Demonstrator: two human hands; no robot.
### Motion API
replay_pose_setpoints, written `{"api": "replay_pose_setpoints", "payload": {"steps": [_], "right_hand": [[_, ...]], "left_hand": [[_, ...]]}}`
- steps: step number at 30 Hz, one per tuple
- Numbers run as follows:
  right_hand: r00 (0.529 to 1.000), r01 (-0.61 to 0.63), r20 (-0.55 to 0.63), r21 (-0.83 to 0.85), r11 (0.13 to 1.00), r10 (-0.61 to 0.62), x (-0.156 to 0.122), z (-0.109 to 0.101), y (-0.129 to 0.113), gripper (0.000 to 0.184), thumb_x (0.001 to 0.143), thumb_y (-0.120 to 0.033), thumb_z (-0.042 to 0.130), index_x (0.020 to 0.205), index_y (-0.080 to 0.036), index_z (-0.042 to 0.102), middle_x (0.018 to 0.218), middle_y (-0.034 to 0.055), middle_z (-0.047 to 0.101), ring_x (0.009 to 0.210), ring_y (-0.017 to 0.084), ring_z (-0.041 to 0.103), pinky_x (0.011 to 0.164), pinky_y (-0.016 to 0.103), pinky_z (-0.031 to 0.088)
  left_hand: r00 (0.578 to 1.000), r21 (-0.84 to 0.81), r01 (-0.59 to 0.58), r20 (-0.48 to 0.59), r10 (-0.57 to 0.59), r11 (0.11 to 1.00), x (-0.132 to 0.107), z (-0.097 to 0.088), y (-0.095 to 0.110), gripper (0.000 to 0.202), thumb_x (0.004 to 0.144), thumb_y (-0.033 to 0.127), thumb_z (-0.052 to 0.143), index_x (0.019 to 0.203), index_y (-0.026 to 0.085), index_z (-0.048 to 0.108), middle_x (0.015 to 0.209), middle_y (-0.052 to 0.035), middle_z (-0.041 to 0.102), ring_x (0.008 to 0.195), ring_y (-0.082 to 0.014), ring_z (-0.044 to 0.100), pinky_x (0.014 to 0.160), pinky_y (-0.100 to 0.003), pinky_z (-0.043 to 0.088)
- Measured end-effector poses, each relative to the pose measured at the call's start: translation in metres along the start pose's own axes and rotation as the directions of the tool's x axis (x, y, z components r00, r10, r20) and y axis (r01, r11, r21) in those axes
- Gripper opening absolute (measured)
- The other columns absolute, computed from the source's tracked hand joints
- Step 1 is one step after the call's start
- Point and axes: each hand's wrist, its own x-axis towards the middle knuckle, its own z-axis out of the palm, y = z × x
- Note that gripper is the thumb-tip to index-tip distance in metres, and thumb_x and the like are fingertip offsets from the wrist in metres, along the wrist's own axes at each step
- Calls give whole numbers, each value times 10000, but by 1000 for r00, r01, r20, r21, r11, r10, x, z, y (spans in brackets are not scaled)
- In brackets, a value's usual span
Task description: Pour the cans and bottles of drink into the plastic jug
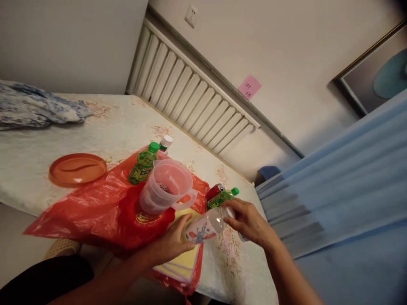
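Cluttered desk (127, 123), left hand (173, 245) and right hand (251, 222) clasping a tilted cup (203, 228) near its edge; a slack grip could drop it.

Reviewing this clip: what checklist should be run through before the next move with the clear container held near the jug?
1. Left hand grips clear container: ok.
2. Right hand on its other end: ok.
3. Container upright: not ok, tilted sideways.
4. Jug upright on red bag: ok.
5. Container's contents: cannot tell.
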Motion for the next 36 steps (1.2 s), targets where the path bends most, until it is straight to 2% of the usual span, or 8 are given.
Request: {"api": "replay_pose_setpoints", "payload": {"steps": [3,8,15,20,26,28,32,36], "right_hand": [[997,23,79,24,999,-25,-6,9,-16,194,866,-251,642,1056,-215,664,929,44,650,795,175,587,721,294,433],[989,38,135,120,992,-54,-11,23,-28,188,893,-312,641,1053,-213,650,943,50,626,814,183,578,722,296,426],[999,27,20,462,886,-41,-16,32,-14,313,863,-467,664,1055,-220,673,857,27,626,718,161,538,639,273,416],[973,-147,21,827,543,231,-10,75,15,399,775,-468,746,1082,-230,656,974,32,665,639,124,560,605,263,452],[872,-351,287,931,97,398,6,170,43,568,549,-488,880,971,-195,637,791,28,706,597,142,615,616,270,456],[860,-404,341,910,99,379,12,190,47,647,509,-556,873,981,-186,630,748,34,700,618,166,635,655,303,478],[863,-447,335,854,265,378,21,207,52,638,593,-674,752,982,-182,631,733,35,679,636,190,641,659,336,493],[871,-447,264,776,445,414,22,210,57,512,633,-595,736,920,-177,660,681,19,639,586,176,597,577,299,450]], "left_hand": [[993,-76,23,113,-14,997,-3,-7,18,860,709,383,719,1462,211,339,1521,-127,400,1389,-343,374,1140,-456,325],[941,-156,54,339,2,986,-9,-15,38,827,606,270,774,1373,248,464,1332,-39,605,1206,-294,565,1000,-369,473],[939,-4,70,339,-64,998,-19,-18,42,818,562,253,774,1333,236,501,1232,-36,649,1095,-278,615,911,-340,510],[928,70,85,358,-104,994,-24,-22,45,770,530,254,792,1261,218,553,1187,-30,663,1064,-275,625,866,-318,516],[926,97,69,363,-100,993,-28,-24,42,898,515,279,817,1359,227,516,1295,-56,629,1143,-306,601,952,-352,496],[925,92,74,365,-102,993,-30,-26,42,974,509,284,820,1415,231,467,1369,-64,584,1204,-320,567,1001,-361,472],[927,77,65,365,-89,995,-31,-29,45,1019,507,275,830,1446,220,437,1439,-66,529,1262,-332,522,1055,-349,431],[928,124,48,362,-90,991,-31,-32,47,920,503,311,833,1368,247,523,1313,-44,623,1152,-320,593,983,-363,481]]}}
